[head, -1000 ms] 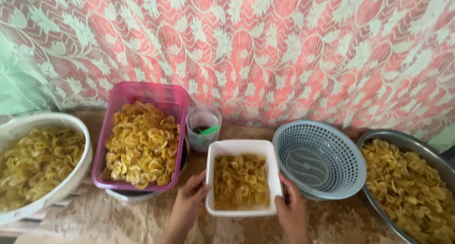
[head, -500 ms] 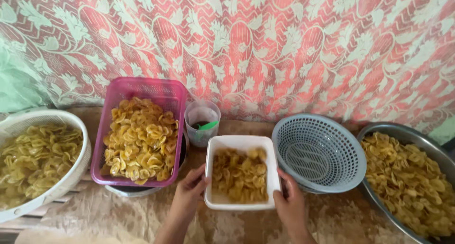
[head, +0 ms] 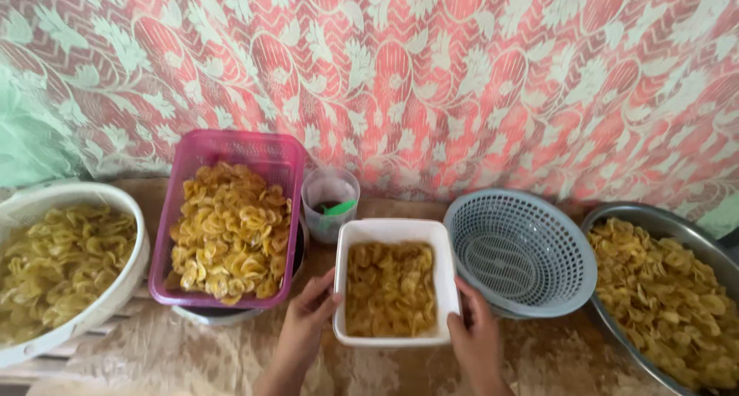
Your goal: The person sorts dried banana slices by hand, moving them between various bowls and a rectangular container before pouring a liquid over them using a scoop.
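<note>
Head view, hands (head: 308, 319) (head: 473, 334) gripping white tub (head: 392, 230) edges, colander (head: 523, 250) beside

A home snack-making spot is suggested: tubs and a metal basin (head: 677, 234) at the right edge are heaped with fried chips (head: 231, 227), and a floral curtain (head: 431, 73) is hung across the top.
</note>
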